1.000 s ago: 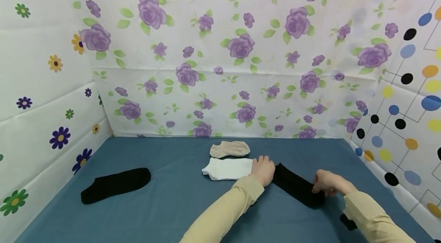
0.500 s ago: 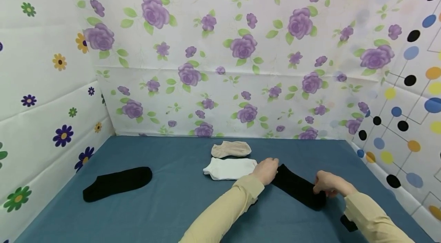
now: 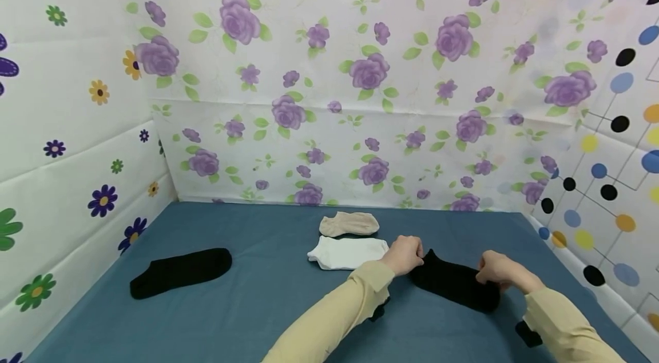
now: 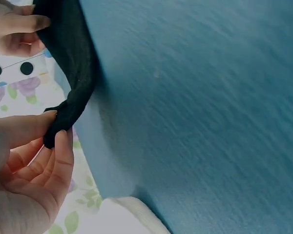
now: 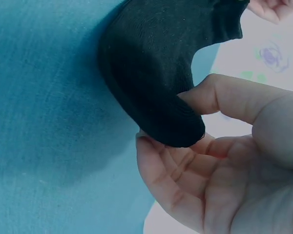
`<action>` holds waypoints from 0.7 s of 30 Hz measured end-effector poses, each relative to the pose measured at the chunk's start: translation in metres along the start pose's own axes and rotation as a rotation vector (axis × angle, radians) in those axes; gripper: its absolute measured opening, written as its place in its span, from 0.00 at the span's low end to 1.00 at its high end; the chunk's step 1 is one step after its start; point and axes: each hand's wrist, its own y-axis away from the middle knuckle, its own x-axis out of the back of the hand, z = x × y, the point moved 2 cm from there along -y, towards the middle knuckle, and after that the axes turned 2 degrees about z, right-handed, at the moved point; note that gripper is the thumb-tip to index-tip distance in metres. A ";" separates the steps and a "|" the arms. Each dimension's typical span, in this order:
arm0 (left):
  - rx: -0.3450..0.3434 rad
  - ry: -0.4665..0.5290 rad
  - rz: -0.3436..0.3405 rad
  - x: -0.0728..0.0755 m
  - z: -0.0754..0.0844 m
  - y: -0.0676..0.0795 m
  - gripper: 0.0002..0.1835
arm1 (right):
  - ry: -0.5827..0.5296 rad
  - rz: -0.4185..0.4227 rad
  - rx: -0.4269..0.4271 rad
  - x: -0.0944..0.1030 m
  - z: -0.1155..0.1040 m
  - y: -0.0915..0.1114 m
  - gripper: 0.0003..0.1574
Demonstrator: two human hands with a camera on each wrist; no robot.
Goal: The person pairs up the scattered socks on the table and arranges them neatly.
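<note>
Biggest thing facing me is the floral backdrop (image 3: pixel 368 94), and below it the blue tabletop (image 3: pixel 268 300) where everything's laid out. Then the long stuff: the black sock I'm working on (image 3: pixel 455 283) is on the right part of the table, held at both ends, and the other black sock (image 3: pixel 180 273) lies by itself well off to the left. Going down in size, there's the white sock (image 3: pixel 347 253) near the middle, with the beige sock (image 3: pixel 350 224) right behind it. Grip-wise, my left hand (image 3: pixel 404 254) has one end in a narrow thumb-and-finger pinch (probably the cuff), and my right hand (image 3: pixel 501 270) pinches the rounded end just as narrowly. Smallest are a dark bit (image 3: pixel 380 311) by my left sleeve (image 3: pixel 334 317) and a dark piece (image 3: pixel 528 333) by my right sleeve (image 3: pixel 561 320), both too hidden to identify. I'd call this step straightening or shifting, can't tell which; the next move calls for even tension and both ends lowered together, or it could bunch up.
</note>
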 end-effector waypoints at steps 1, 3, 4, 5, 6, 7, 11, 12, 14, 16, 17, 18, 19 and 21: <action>0.003 0.021 0.003 0.000 0.000 0.000 0.05 | 0.001 0.009 -0.001 0.001 0.001 0.000 0.21; 0.009 0.060 0.010 0.001 -0.001 0.000 0.05 | -0.002 0.025 0.001 0.003 0.003 0.000 0.17; 0.013 0.083 0.013 0.002 -0.001 0.001 0.06 | -0.003 0.034 0.004 0.004 0.003 0.000 0.14; 0.020 0.106 0.013 0.003 -0.001 0.002 0.06 | -0.005 0.041 0.009 0.004 0.003 -0.001 0.12; 0.025 0.123 0.013 0.005 -0.001 0.002 0.06 | -0.009 0.048 0.010 0.005 0.003 -0.001 0.11; 0.035 0.146 0.009 0.005 -0.001 0.003 0.06 | -0.009 0.055 0.011 0.006 0.003 -0.001 0.09; 0.075 0.227 -0.012 0.010 0.000 0.007 0.06 | -0.018 0.071 0.029 0.009 0.002 -0.002 0.05; 0.081 0.243 -0.016 0.012 0.000 0.008 0.06 | -0.020 0.073 0.029 0.009 0.001 -0.002 0.04; 0.085 0.267 -0.017 0.015 0.001 0.009 0.05 | -0.021 0.078 0.031 0.011 0.000 -0.002 0.02; 0.084 0.287 -0.015 0.018 0.002 0.011 0.05 | -0.018 0.079 0.026 0.013 0.000 -0.003 0.02; 0.082 0.294 -0.014 0.020 0.003 0.012 0.05 | -0.016 0.078 0.022 0.013 -0.001 -0.003 0.02; 0.080 0.300 -0.012 0.021 0.003 0.012 0.05 | -0.011 0.076 0.023 0.014 -0.001 -0.004 0.02; 0.080 0.306 -0.011 0.023 0.004 0.013 0.05 | -0.009 0.073 0.021 0.014 -0.001 -0.004 0.02; 0.079 0.316 -0.012 0.026 0.004 0.015 0.05 | -0.010 0.066 0.023 0.015 -0.002 -0.005 0.02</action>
